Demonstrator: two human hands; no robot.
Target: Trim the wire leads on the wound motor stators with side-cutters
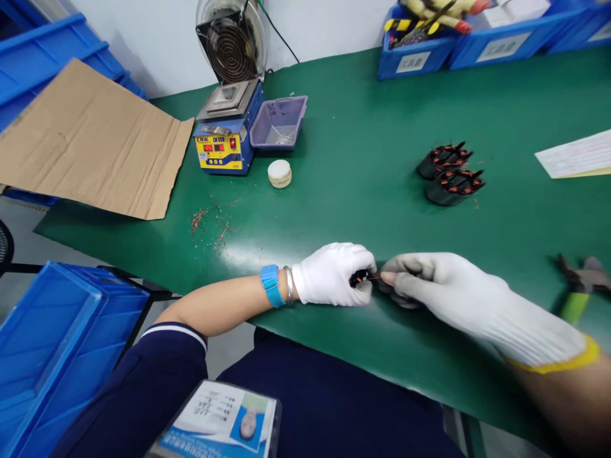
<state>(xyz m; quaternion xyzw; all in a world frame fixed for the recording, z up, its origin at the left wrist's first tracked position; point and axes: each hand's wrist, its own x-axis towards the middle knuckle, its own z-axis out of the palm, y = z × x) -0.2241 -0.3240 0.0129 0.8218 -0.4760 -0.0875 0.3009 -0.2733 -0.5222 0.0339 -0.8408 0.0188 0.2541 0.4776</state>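
In a white glove, my left hand (337, 275) is wrapped round a small black part with copper wire (359, 278), apparently a wound motor stator, mostly hidden by the fingers. Thin copper wire ends (375, 277) stick out of it toward the right. My right hand (439, 283), in a white knit glove with grey fingertips, pinches these wires between thumb and forefinger. Both hands are just above the near edge of the green table (334, 191). Two black ring-shaped stators (451, 187) with copper windings stand close together farther back on the right.
Green-handled cutters (580, 286) lie at the right, beyond my right forearm. Copper wire scraps (210, 226) are scattered at the left. Behind them stand a blue-yellow solder pot (223, 143), a purple tray (277, 124) and a round white container (279, 173). Blue bins (413, 60) line the back.
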